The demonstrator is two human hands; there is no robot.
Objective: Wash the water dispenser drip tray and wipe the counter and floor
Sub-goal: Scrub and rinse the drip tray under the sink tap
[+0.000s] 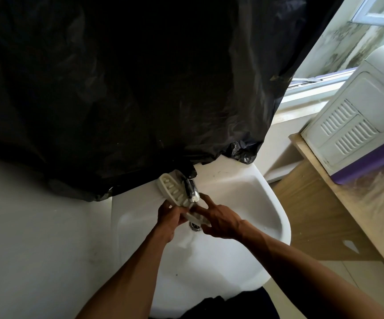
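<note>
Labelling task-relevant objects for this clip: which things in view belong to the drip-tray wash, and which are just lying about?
In the job: white slotted plastic drip-tray grille; white plastic tray piece, gripped by left hand and right hand; chrome tap; white ceramic sink.
Lying about: black plastic sheet; white water dispenser with purple base; window.

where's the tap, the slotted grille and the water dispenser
tap [192, 192]: head view, on its chrome spout.
slotted grille [172, 188]: head view, on its slotted middle.
water dispenser [356, 116]: head view, on its white vented panel.
</note>
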